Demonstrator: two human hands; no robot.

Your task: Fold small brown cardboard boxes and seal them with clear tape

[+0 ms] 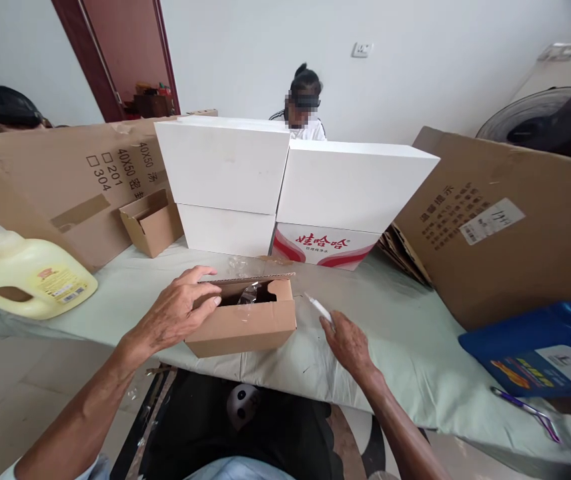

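Note:
In the head view, a small brown cardboard box (245,327) lies on the cloth-covered table in front of me, its top open. Clear plastic film (249,295) pokes out of the opening; the dark inside cannot be made out. My left hand (180,307) grips the box's left end, thumb and fingers at the edge of the opening. To the right of the box and apart from it, my right hand (348,341) is closed around a slim white utility knife (321,311), whose thin tip points up and left toward the box.
White boxes (225,167) are stacked behind, one with red lettering. A smaller open carton (153,223) and a yellow detergent jug (35,277) stand left. Large cardboard sheets (510,220), a blue jug (535,353) and a purple-handled tool (525,403) are right. A person (305,107) sits beyond.

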